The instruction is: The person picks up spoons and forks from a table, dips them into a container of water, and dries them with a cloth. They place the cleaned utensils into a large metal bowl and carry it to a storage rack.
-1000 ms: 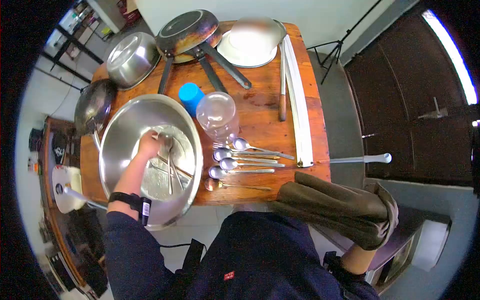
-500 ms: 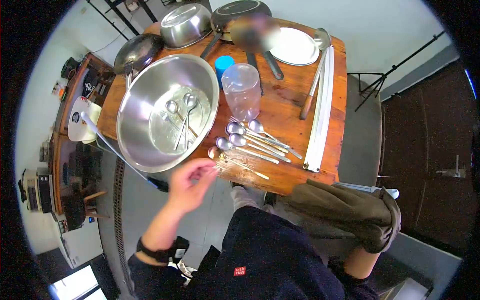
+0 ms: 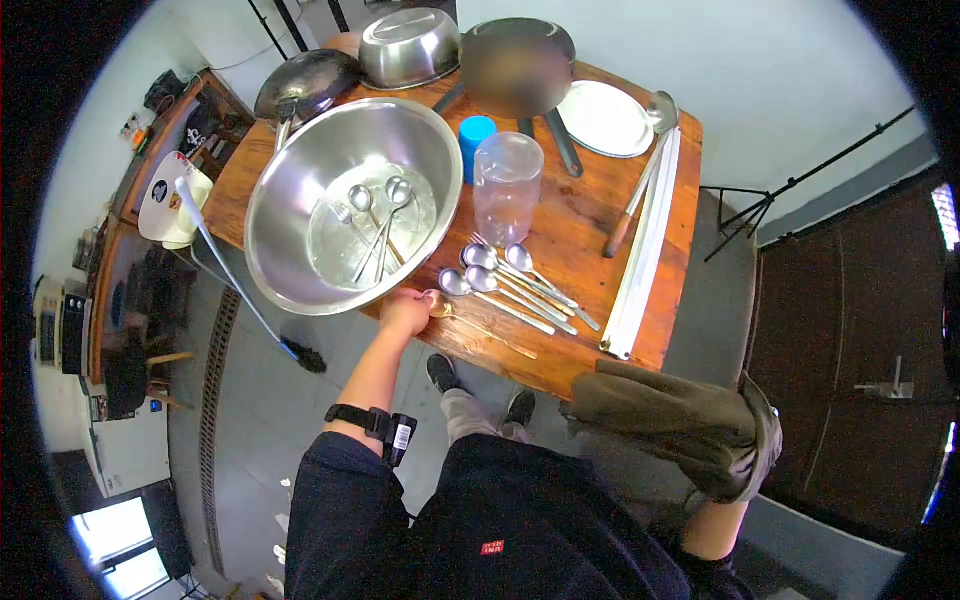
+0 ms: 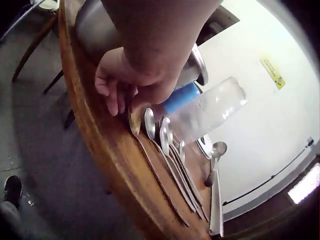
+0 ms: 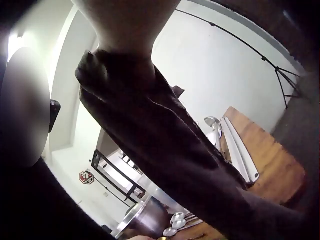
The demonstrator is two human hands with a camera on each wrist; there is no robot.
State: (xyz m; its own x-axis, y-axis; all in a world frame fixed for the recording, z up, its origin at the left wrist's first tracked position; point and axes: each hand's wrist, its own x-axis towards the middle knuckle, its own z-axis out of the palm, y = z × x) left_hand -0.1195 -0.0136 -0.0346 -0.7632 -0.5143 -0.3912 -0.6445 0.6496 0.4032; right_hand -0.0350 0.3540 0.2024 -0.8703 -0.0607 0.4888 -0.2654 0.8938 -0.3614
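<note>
In the head view my left hand (image 3: pixel 404 314) is at the table's front edge, its fingertips at the bowl of a gold-toned spoon (image 3: pixel 490 334). The left wrist view shows thumb and fingers pinching that bowl (image 4: pixel 134 122) while the handle lies along the wood. Beside it lie several silver spoons (image 3: pixel 508 288) and a fork, handles pointing right. A brown cloth (image 3: pixel 680 420) covers my right hand completely, so its fingers are hidden. The cloth hangs long in the right wrist view, beyond the bare wrist (image 5: pixel 130 30).
A large steel basin (image 3: pixel 300 260) holds two spoons and a fork. Behind the cutlery stand a clear plastic jar (image 3: pixel 508 185) and a blue cup (image 3: pixel 476 145). Pans (image 3: pixel 515 70), an upturned steel pot (image 3: pixel 405 50), a white plate (image 3: pixel 605 118), a ladle (image 3: pixel 640 180) and a white strip (image 3: pixel 645 260) lie farther back.
My left hand left the cutlery in the basin, came back over the front edge, then reached forward to the gold-toned spoon's bowl. The cloth-covered right hand stayed at the right.
</note>
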